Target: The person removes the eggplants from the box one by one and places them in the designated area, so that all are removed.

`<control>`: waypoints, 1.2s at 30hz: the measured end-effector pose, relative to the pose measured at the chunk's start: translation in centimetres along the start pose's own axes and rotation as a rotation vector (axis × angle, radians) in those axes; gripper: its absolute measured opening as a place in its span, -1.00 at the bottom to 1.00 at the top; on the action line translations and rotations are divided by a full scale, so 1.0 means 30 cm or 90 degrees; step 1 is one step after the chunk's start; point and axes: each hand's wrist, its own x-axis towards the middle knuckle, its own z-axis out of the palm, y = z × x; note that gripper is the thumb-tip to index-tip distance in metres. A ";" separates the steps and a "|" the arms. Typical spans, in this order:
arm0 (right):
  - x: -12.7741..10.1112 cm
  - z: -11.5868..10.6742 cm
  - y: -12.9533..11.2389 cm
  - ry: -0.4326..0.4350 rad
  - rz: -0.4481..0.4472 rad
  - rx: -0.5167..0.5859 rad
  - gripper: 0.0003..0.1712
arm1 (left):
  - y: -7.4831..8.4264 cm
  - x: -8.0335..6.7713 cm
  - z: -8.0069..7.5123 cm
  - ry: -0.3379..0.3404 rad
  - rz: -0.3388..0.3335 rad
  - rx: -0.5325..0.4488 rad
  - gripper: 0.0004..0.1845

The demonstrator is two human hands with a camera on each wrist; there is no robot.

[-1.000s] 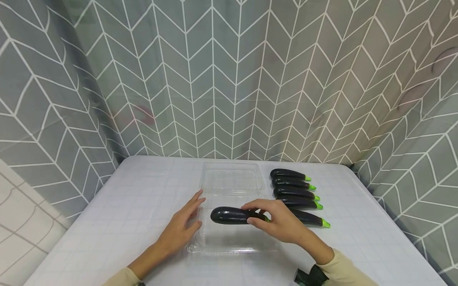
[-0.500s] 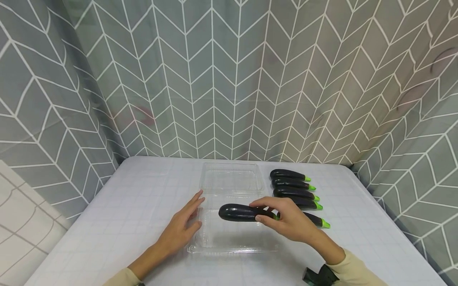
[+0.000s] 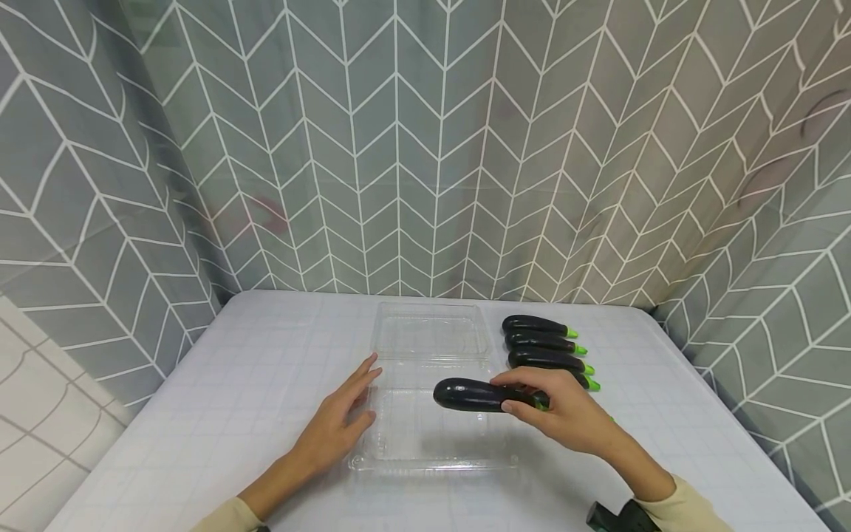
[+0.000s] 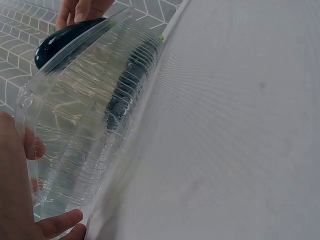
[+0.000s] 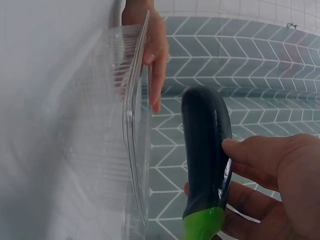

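My right hand [image 3: 565, 410] pinches a glossy dark eggplant [image 3: 465, 395] near its green stem end, holding it level above a clear plastic clamshell container [image 3: 432, 465]. In the right wrist view, thumb and fingers grip either side of the eggplant [image 5: 202, 135], its bright green cap toward the camera. My left hand [image 3: 335, 425] lies along the container's left side, fingers extended and spread. The left wrist view has those fingers [image 4: 59, 223] at the container's ribbed wall, with a dark eggplant showing through the plastic.
The container's hinged lid [image 3: 431, 330] lies open toward the back of the white-covered table [image 3: 286, 347]. Several more eggplants [image 3: 541, 341] lie in a row to the right, stems pointing right; the nearest is mostly hidden behind my right hand. A patterned grey curtain [image 3: 412, 148] surrounds the table.
My right hand has moved rightward with the eggplant, from over the container's middle toward its right side, covering more of the row. The left hand has stayed in place.
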 end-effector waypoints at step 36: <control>-0.195 -0.114 0.122 0.006 0.136 -0.063 -0.71 | 0.003 -0.001 -0.002 -0.002 0.008 0.008 -0.26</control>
